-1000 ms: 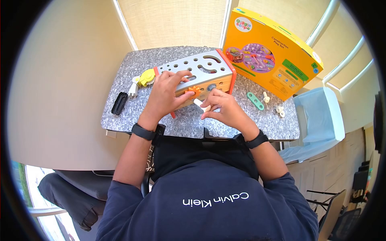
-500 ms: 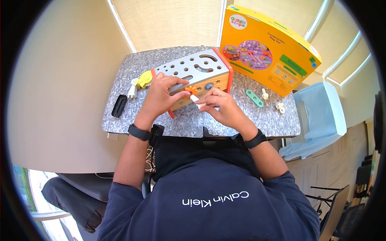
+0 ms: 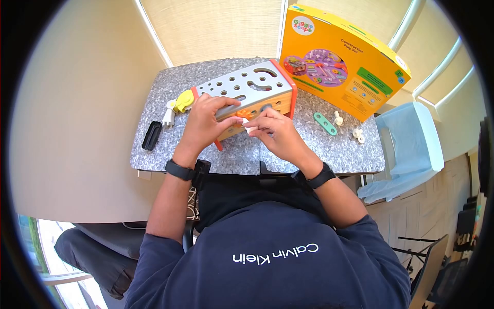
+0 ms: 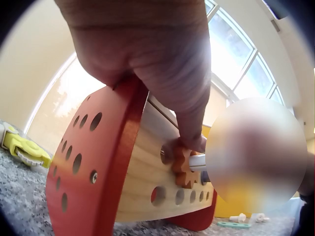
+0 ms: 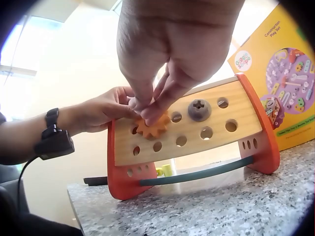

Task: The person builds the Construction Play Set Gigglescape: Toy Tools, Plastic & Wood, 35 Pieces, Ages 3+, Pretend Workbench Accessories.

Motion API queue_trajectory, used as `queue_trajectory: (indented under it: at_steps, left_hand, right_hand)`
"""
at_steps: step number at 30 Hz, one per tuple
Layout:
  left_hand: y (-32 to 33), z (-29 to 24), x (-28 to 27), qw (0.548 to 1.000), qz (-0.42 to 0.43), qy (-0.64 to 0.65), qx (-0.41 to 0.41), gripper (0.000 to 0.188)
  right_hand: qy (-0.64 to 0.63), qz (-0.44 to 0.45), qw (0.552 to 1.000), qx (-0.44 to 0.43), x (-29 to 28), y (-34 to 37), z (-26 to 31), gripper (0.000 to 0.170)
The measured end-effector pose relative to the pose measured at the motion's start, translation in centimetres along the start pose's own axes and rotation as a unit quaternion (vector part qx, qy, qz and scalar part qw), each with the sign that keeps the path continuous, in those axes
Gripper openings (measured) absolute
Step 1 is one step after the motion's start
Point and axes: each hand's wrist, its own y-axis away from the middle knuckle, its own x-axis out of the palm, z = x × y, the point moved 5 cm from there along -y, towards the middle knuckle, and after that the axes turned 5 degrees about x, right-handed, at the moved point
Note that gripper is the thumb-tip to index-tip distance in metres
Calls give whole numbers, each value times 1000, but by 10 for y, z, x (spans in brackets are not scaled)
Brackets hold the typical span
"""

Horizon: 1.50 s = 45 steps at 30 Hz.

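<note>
A toy workbench (image 3: 206, 88) with a grey perforated top, wooden sides and red ends stands on the table. An orange gear (image 5: 151, 130) lies against its near wooden side, beside a grey screw (image 5: 199, 109) set in a hole. My left hand (image 3: 205, 121) grips the bench's near top edge, fingers over the top and thumb down at the gear. Between thumb and fingertips my right hand (image 3: 280, 135) pinches a white toy bolt (image 4: 198, 162), its shank pointing at the gear's centre. The right fingers cover most of the bolt.
A yellow play-set box (image 3: 355, 46) stands behind, at the right. Right of the bench lie a green perforated strip (image 3: 325, 124) and small white pieces (image 3: 358, 135). At left are a yellow-and-white toy piece (image 3: 183, 101) and a black tray-like piece (image 3: 151, 136).
My right hand has brought the white bolt up and left, from in front of the bench to the orange gear. The left hand keeps its hold, its thumb at the gear.
</note>
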Motion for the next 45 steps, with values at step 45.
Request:
queue_trajectory:
  at_steps: [45]
  left_hand:
    - [-1,-2,5,999,-17,-35,1,45]
  right_hand:
    - [365,-51,926,-88,4,-31,11,58]
